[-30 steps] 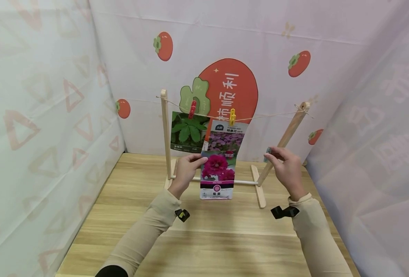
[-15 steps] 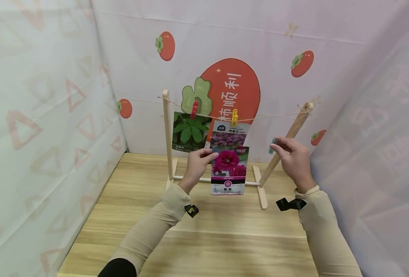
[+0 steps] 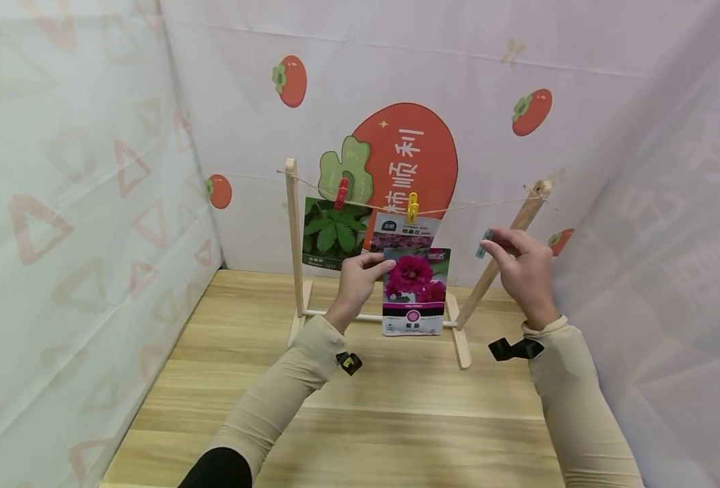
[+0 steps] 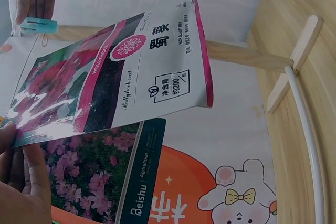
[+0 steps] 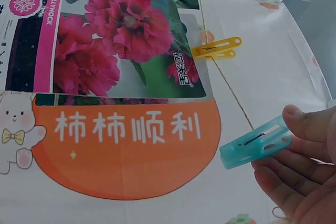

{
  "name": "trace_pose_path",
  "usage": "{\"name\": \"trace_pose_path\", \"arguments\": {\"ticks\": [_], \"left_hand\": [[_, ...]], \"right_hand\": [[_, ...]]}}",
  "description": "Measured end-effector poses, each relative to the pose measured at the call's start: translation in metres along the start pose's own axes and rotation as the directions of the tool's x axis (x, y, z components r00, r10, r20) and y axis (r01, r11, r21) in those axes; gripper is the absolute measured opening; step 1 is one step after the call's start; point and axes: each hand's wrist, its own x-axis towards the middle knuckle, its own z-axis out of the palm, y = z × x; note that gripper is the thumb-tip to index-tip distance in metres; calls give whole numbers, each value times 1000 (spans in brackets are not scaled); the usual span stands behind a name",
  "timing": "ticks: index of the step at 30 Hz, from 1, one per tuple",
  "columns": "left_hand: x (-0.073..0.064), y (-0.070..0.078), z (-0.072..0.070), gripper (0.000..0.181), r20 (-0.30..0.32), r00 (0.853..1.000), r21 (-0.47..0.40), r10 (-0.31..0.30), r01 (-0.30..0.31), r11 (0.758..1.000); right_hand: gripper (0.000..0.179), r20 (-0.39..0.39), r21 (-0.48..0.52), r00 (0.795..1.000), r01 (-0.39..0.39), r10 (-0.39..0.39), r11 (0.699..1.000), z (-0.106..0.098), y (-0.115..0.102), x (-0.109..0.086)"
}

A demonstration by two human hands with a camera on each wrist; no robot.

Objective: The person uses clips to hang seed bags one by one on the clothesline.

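Note:
My left hand (image 3: 360, 281) pinches a hollyhock seed packet (image 3: 413, 291) by its upper left edge, thumb in front. The packet hangs upright below the string (image 3: 476, 205), overlapping a packet of purple flowers (image 3: 396, 242) behind it. A yellow clothespin (image 3: 412, 208) fixes that rear packet to the string. Further left, a red clothespin (image 3: 342, 194) holds a packet with green leaves (image 3: 333, 234). Between thumb and fingers, my right hand (image 3: 523, 271) pinches a teal clothespin (image 5: 255, 141), near the right post and apart from the hollyhock packet.
The wooden rack has a left post (image 3: 294, 237), a slanted right post (image 3: 500, 247) and a white bottom rod (image 3: 367, 316). It stands on a wood-grain table (image 3: 433, 420). Patterned cloth (image 3: 250, 122) encloses the back and both sides.
My left hand has carried the hollyhock packet right and upward, across the purple-flower packet. My right hand, still pinching the teal clothespin, has risen and shifted slightly right.

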Motion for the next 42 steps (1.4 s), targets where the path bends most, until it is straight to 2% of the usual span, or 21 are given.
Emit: {"name": "trace_pose_path", "arguments": {"ticks": [4, 13, 19, 27, 34, 42], "left_hand": [[3, 1, 5, 28, 1, 1000, 8, -5, 5, 1000], [11, 2, 17, 30, -17, 1000, 39, -2, 3, 999], [15, 5, 26, 30, -33, 999, 34, -5, 6, 999], [18, 8, 45, 28, -30, 1000, -30, -11, 10, 1000], [19, 10, 60, 25, -37, 999, -53, -16, 14, 999], [24, 16, 78, 25, -51, 999, -107, -13, 8, 994]], "right_hand": [[21, -2, -2, 1000, 14, -14, 1000, -1, 0, 5], [21, -40, 63, 997, 68, -66, 996, -1, -2, 16], [21, -50, 61, 997, 59, -56, 996, -1, -2, 25], [20, -30, 75, 999, 26, -24, 997, -5, -4, 40], [22, 10, 21, 999, 32, -32, 999, -6, -6, 50], [23, 30, 5, 998, 54, -55, 999, -5, -4, 65]]}}
